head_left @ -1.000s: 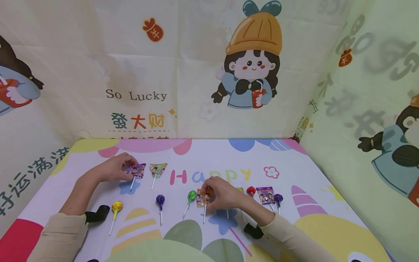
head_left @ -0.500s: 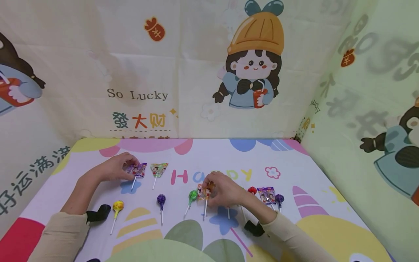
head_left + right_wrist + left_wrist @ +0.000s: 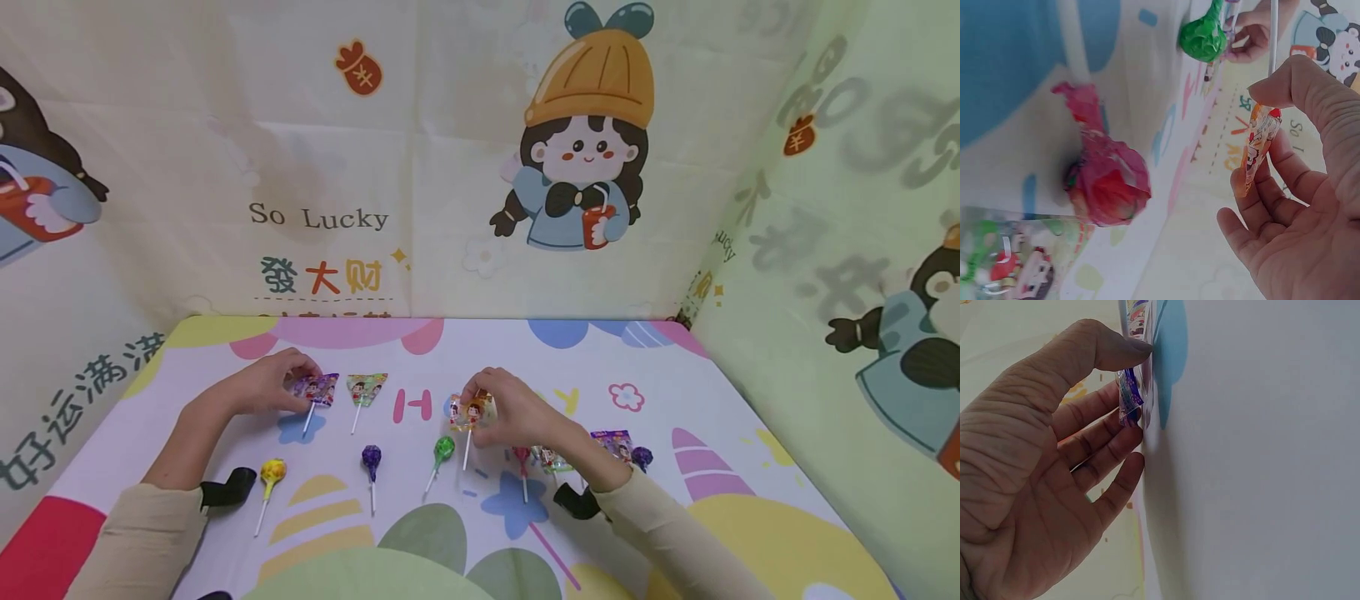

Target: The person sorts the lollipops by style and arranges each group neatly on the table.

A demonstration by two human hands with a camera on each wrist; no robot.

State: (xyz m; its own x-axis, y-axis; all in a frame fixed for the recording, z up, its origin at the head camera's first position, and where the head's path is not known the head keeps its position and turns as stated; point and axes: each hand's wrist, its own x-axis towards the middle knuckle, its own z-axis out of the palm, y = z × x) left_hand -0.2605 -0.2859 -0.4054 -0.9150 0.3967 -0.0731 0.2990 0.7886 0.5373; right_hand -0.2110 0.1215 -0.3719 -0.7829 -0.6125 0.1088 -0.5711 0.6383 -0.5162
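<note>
At the left of the head view my left hand [image 3: 266,385] holds a flat purple-wrapped lollipop [image 3: 318,389] by its wrapper; in the left wrist view the thumb and fingers pinch the purple wrapper [image 3: 1130,394] against the white cloth. Just right of it lies a flat green-wrapped lollipop [image 3: 366,388]. My right hand [image 3: 517,412] pinches a flat orange-wrapped lollipop [image 3: 471,412], its white stick pointing toward me. The right wrist view shows this orange wrapper [image 3: 1257,147] between thumb and fingers, off the table. Below that hand lies a pink-red round lollipop [image 3: 522,457].
A yellow [image 3: 273,471], a purple [image 3: 371,458] and a green round lollipop [image 3: 444,448] form a loose row nearer me. Partly behind my right forearm lie a green-wrapped [image 3: 551,458] and a purple-wrapped lollipop [image 3: 613,442], plus a dark purple round one [image 3: 641,457].
My right hand has moved away from me with the orange-wrapped lollipop, toward the printed letters. The pink-red lollipop has come into view behind it. My left hand has stayed in place.
</note>
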